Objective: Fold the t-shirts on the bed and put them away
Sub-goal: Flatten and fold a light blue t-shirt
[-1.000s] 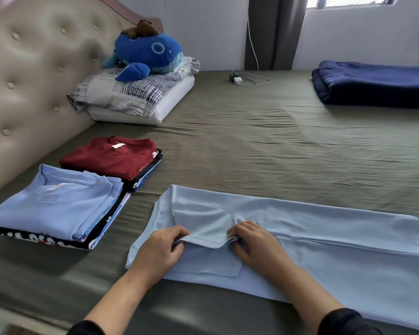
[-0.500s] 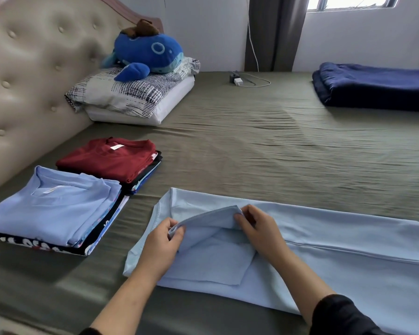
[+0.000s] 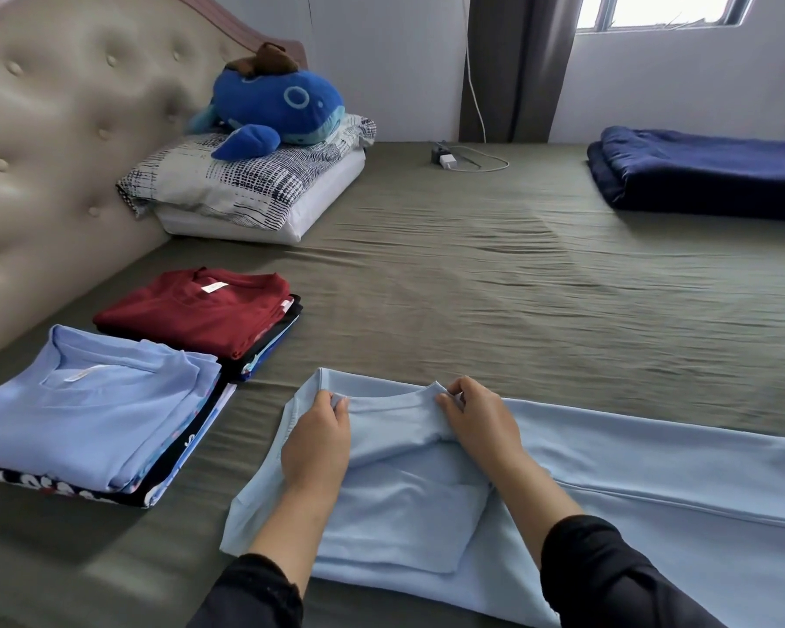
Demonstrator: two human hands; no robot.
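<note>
Both hands — left hand (image 3: pixel 318 441), right hand (image 3: pixel 481 419) — pinch the light-blue t-shirt's (image 3: pixel 653 469) sleeve edge in curled fingers (image 3: pixel 338 403).

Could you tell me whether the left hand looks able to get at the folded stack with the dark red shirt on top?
Probably yes, once it lets go: the left hand pinches the light blue shirt, and only bare sheet lies between it and the dark red shirt.
</note>
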